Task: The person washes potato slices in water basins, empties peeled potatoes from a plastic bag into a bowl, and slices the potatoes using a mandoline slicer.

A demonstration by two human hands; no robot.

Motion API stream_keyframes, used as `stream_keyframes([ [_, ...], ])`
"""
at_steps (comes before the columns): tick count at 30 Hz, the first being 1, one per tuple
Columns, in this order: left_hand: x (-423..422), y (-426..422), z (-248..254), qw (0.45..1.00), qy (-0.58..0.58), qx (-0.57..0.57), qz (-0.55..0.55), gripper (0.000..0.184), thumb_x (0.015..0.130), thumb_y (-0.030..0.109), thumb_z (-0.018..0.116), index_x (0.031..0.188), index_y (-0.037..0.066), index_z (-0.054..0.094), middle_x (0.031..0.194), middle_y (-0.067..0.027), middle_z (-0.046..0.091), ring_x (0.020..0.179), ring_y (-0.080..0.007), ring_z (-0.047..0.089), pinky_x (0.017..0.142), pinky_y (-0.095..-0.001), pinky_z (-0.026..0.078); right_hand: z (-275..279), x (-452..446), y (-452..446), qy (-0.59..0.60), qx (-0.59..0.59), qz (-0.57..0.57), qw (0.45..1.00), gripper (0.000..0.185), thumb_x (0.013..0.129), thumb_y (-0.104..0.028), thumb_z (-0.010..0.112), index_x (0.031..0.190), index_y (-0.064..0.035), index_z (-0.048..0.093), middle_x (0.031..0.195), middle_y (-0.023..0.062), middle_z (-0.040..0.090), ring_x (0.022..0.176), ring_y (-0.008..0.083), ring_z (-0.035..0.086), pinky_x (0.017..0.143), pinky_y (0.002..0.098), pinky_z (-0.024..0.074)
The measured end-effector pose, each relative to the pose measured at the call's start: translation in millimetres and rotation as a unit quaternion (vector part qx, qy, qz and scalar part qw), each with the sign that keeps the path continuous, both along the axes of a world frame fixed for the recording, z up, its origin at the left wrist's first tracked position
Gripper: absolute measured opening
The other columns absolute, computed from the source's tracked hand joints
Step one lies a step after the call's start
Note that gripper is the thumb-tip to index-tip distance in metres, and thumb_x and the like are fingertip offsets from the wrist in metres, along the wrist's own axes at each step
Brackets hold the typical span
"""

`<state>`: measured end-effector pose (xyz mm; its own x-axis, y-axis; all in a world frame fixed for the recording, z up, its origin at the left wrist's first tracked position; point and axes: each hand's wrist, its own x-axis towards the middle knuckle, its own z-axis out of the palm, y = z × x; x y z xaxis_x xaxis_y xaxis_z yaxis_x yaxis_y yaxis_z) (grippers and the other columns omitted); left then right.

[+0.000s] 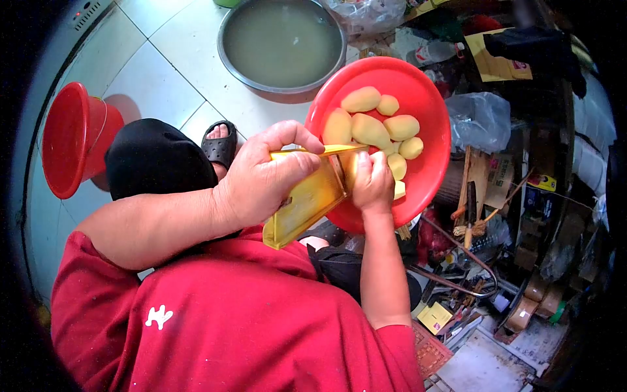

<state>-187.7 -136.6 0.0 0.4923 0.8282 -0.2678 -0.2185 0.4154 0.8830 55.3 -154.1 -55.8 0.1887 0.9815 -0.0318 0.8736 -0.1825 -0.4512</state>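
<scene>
Left hand (264, 175) and right hand (373, 183) both clamped on yellow tool (307, 200), tilted, partly over basin (430, 166); probably light, stiff, best held by its edges. Beyond, in basin: peeled potatoes (370, 131), likely firm, slippery.

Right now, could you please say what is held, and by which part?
A yellow tool: left hand gripping its long edge, right hand at its end over the red basin.

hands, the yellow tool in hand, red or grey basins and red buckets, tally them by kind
Hands: 2 (left hand, right hand)
Yellow tool: 1
Basins: 2 (red basin, grey basin)
Red bucket: 1
Total: 6
</scene>
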Motion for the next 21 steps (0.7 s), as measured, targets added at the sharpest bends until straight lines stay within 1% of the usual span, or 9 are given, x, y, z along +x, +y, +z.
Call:
stream_keyframes([
  [4,1.7,-0.8,-1.0,0.998,-0.037,-0.041,0.027,0.017,0.089,0.012,0.054,0.104,0.004,0.056,0.115,-0.0073,0.056,0.106,-0.016,0.053,0.092,-0.0295,0.042,34.7,-28.0,-9.1,0.058,-0.007,0.049,0.997,0.033,0.095,-0.031,0.047,0.084,-0.0006,0.051,0.074,0.0236,0.056,0.072,0.0422,0.056,0.066,0.0471,0.0443],
  [6,1.5,-1.3,-0.2,0.994,-0.058,-0.086,0.023,0.017,0.089,0.012,0.054,0.104,0.004,0.056,0.116,-0.0076,0.056,0.107,-0.0163,0.052,0.092,-0.0299,0.042,64.3,-57.5,-22.5,0.101,0.055,0.13,0.985,0.038,0.09,-0.04,0.053,0.084,-0.0026,0.049,0.073,0.0208,0.051,0.068,0.0423,0.054,0.063,0.0494,0.0447],
  [9,2.7,-1.8,-4.7,0.999,-0.036,-0.001,0.014,0.017,0.089,0.012,0.054,0.104,0.004,0.056,0.117,-0.0082,0.056,0.107,-0.017,0.052,0.093,-0.0307,0.042,43.2,-42.3,-13.0,0.066,0.035,0.082,0.994,0.037,0.092,-0.037,0.051,0.085,-0.0011,0.05,0.073,0.0242,0.056,0.07,0.0451,0.057,0.064,0.0524,0.045],
  [11,5.7,-0.5,-6.6,0.996,-0.007,0.071,0.06,0.015,0.088,0.016,0.057,0.097,0.004,0.059,0.089,-0.0036,0.059,0.084,-0.0087,0.056,0.074,-0.0256,0.047,0.4,-3.6,0.4,-0.014,-0.003,0.002,1.0,0.036,0.094,-0.034,0.047,0.086,0.0002,0.053,0.075,0.0271,0.06,0.074,0.0473,0.059,0.066,0.0549,0.0454],
  [12,7.1,-1.9,-4.6,0.996,-0.008,0.073,0.058,0.015,0.088,0.016,0.057,0.097,0.004,0.059,0.089,-0.0036,0.059,0.084,-0.0087,0.056,0.074,-0.0256,0.047,-13.9,12.6,4.1,-0.027,-0.013,-0.018,0.999,0.036,0.095,-0.034,0.046,0.086,-0.0001,0.053,0.076,0.0272,0.061,0.074,0.0474,0.059,0.066,0.0546,0.0456],
  [15,7.1,-3.3,0.7,0.996,-0.056,0.018,0.065,0.016,0.087,0.016,0.058,0.097,0.004,0.059,0.09,-0.0041,0.059,0.086,-0.0095,0.056,0.076,-0.0259,0.047,-0.1,0.1,-3.1,0.033,-0.003,0.009,0.999,0.037,0.094,-0.037,0.048,0.087,-0.0005,0.052,0.076,0.027,0.06,0.076,0.0464,0.059,0.067,0.0538,0.0456],
  [17,2.9,-0.2,3.0,0.998,-0.038,-0.037,0.027,0.017,0.089,0.011,0.053,0.103,0.003,0.055,0.118,-0.0089,0.055,0.109,-0.0177,0.052,0.096,-0.0314,0.041,41.5,-38.4,-16.1,0.065,0.032,0.075,0.995,0.038,0.092,-0.039,0.05,0.088,-0.0017,0.05,0.075,0.0242,0.056,0.073,0.0426,0.058,0.067,0.0505,0.0454],
  [18,2.5,-0.5,1.5,0.998,-0.038,-0.037,0.027,0.017,0.089,0.011,0.053,0.103,0.003,0.055,0.118,-0.0089,0.055,0.109,-0.0177,0.052,0.096,-0.0314,0.041,56.8,-53.5,-23.9,0.089,0.052,0.109,0.989,0.038,0.091,-0.04,0.05,0.088,-0.0024,0.051,0.076,0.0223,0.054,0.072,0.0399,0.056,0.067,0.0482,0.0453],
  [21,3.0,-1.4,-0.9,0.998,-0.054,0.015,0.019,0.016,0.09,0.011,0.052,0.104,0.003,0.055,0.119,-0.0092,0.054,0.107,-0.0182,0.053,0.094,-0.0318,0.042,43.8,-48.1,-14.0,0.055,0.035,0.052,0.997,0.034,0.093,-0.035,0.047,0.087,-0.0016,0.051,0.076,0.0249,0.057,0.073,0.0439,0.057,0.066,0.0499,0.045],
])
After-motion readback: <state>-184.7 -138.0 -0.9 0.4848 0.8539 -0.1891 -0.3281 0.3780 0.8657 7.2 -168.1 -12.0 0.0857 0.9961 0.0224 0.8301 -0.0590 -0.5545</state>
